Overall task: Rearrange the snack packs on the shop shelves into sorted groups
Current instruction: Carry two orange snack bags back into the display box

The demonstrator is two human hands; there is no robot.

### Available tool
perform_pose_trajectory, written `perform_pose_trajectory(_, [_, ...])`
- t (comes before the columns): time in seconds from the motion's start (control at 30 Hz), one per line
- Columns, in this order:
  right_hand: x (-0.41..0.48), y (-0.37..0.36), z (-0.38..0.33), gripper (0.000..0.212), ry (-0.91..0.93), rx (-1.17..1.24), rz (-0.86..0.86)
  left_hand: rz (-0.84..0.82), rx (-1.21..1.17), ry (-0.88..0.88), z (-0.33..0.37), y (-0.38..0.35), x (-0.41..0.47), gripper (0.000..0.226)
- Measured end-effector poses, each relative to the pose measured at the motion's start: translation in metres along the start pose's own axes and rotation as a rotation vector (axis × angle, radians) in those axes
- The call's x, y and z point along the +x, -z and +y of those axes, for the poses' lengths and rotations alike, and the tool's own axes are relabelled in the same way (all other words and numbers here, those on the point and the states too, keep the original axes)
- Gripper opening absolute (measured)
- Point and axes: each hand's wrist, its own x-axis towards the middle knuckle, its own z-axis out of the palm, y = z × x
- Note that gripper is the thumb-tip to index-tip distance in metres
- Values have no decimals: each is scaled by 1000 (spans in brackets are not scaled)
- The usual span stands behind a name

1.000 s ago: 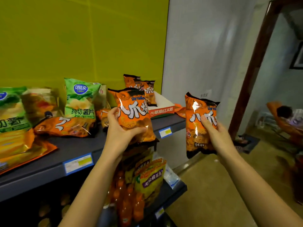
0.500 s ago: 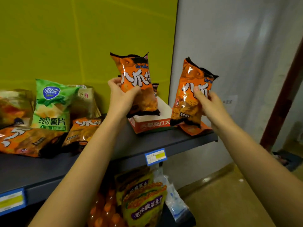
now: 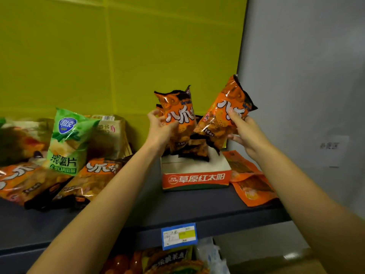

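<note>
My left hand [image 3: 161, 129] grips an orange snack pack [image 3: 178, 113] upright over the open red-and-white carton [image 3: 195, 178] on the dark shelf [image 3: 138, 212]. My right hand [image 3: 244, 133] holds a second orange snack pack [image 3: 223, 117], tilted, just right of the first and above the carton's right side. More orange packs [image 3: 197, 150] stand inside the carton behind my hands. Two of the same orange packs [image 3: 92, 177] lie flat on the shelf at the left, below a green chip bag [image 3: 67, 141].
Flat orange pouches [image 3: 250, 180] lie on the shelf right of the carton. A brown paper-look bag [image 3: 110, 133] leans on the yellow-green back wall. A grey wall closes the right side. A price tag [image 3: 178, 236] hangs on the shelf edge; more packs [image 3: 167, 260] sit below.
Both hands have carried their orange packs closer to the carton and lower, now right over it beside the packs inside. The view has moved nearer the shelf.
</note>
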Motion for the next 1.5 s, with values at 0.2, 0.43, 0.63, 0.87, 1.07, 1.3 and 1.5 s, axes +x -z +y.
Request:
perform_pose_trajectory(0.2, [24, -7, 27, 53, -74, -68, -180, -23, 140, 82, -33, -9, 8, 61])
perform_pose_trajectory(0.43, [38, -11, 53, 55, 79, -598, -224, 32, 334, 176, -43, -11, 16, 52])
perform_pose_trajectory(0.63, [45, -19, 60, 54, 163, -875, -206, 80, 484, 117, -43, -12, 20, 50])
perform_pose_trajectory(0.87, [55, -27, 54, 61, 157, -1003, -221, 107, 690, 41, -40, -12, 25, 43])
perform_pose_trajectory(1.07, [56, -35, 53, 70, 237, -1159, -167, 63, 815, -23, -44, -13, 24, 38])
perform_pose_trajectory(1.3, [54, -39, 63, 74, 241, -1220, -248, 165, 1049, -65, -56, -21, 21, 47])
perform_pose_trajectory(1.5, [57, -37, 66, 69, 211, -1166, -307, 188, 1225, -29, -57, -23, 20, 62])
